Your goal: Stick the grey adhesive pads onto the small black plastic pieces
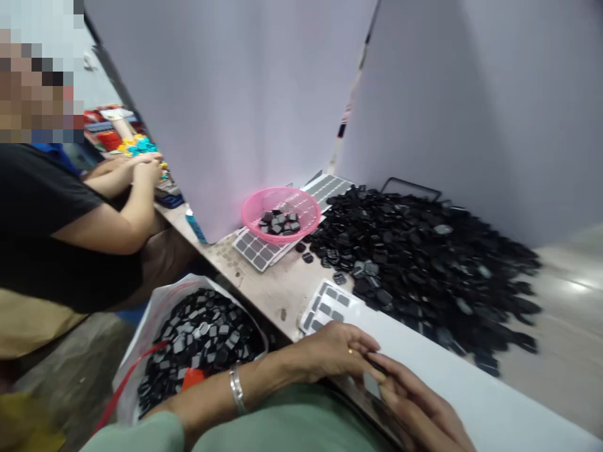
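My left hand [336, 351], with a ring on one finger and a bracelet at the wrist, meets my right hand [414, 398] at the table's near edge. Between their fingertips both pinch a small dark plastic piece [374, 364]; a light grey face, perhaps a sticker, shows just below it, partly hidden by the fingers. Just beyond my left hand lies a white sheet of grey rounded-square stickers [332, 301], some spots on it bare. A big heap of loose black plastic pieces [414, 251] spreads over the table behind both hands.
A pink plastic basket [249, 223] with several grey-faced pieces stands on more sticker sheets [257, 251]. Left of the table, a white sack [153, 314] holds many such pieces. A grey partition [211, 113] rises behind. Farther left, a co-worker's hands [146, 169] work near yellow and blue parts.
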A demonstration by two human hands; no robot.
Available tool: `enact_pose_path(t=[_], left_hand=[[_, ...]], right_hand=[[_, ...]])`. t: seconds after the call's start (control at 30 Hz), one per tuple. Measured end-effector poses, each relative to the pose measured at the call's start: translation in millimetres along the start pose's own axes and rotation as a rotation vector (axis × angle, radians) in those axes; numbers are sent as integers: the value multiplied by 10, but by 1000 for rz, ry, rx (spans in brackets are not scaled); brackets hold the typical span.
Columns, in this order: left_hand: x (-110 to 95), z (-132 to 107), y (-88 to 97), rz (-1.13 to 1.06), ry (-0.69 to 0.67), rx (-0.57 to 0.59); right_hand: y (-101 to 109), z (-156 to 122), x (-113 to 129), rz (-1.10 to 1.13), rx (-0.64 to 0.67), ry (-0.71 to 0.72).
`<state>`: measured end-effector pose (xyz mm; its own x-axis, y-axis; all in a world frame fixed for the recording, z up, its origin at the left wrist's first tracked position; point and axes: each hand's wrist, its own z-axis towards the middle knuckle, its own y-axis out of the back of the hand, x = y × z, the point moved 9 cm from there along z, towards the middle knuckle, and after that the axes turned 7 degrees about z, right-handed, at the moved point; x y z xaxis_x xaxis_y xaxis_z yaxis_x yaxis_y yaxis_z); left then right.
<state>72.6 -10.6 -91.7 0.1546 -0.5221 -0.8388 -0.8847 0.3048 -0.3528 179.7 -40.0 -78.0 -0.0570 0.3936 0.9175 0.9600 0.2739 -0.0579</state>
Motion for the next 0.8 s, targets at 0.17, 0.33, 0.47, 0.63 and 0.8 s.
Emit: enact_pose_path(t=[0.17,0.33,0.47,0.63,0.8], left_hand=[[-164,-110,-73,16,-40,32],[-249,-128,-160,43,-76,69],[-194,-132,-237,55,-29,108],[-169,-129,-281,75,-3,114],[-142,-106,-287,85,-4,125]], right_hand=[[-17,-70,240,-45,66,127],[328,-211,427,-308,-156,257],[380,-329,582,-514,-303,437],[215,-368,688,-624,-275,589],[98,-416,751,-718,-246,695]])
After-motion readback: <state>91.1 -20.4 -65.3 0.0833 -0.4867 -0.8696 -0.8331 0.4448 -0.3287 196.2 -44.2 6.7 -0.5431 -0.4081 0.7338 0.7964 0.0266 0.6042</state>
